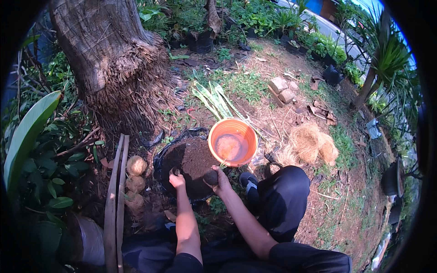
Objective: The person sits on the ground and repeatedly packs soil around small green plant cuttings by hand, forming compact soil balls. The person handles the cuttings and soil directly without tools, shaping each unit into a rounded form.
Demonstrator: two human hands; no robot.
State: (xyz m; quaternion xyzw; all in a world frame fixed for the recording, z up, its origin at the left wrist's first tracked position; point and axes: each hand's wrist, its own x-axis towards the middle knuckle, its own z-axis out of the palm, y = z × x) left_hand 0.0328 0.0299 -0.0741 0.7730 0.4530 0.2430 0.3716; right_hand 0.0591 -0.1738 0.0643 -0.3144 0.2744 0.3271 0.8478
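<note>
In my right hand (222, 181) is a dark ball of soil (211, 177), with thin green shoots (223, 165) showing beside my fingertips. My left hand (177, 180) is over the left part of the soil heap, its fingers curled around a small dark clump of soil (175, 171). Below both hands, brown soil (196, 157) lies on a black plastic sheet or bag (163, 150) with a crumpled rim. An orange plastic bucket (212, 131) stands just beyond my right hand, with what looks like shallow water in the bottom.
Three fibre-wrapped balls (136, 183) line up at left beside two wooden slats (117, 201). Loose coconut fibre (305, 141) lies at right. Behind the bucket are variegated snake plant leaves (216, 99). Farther off are broken bricks (282, 90) and a thick tree trunk (102, 44).
</note>
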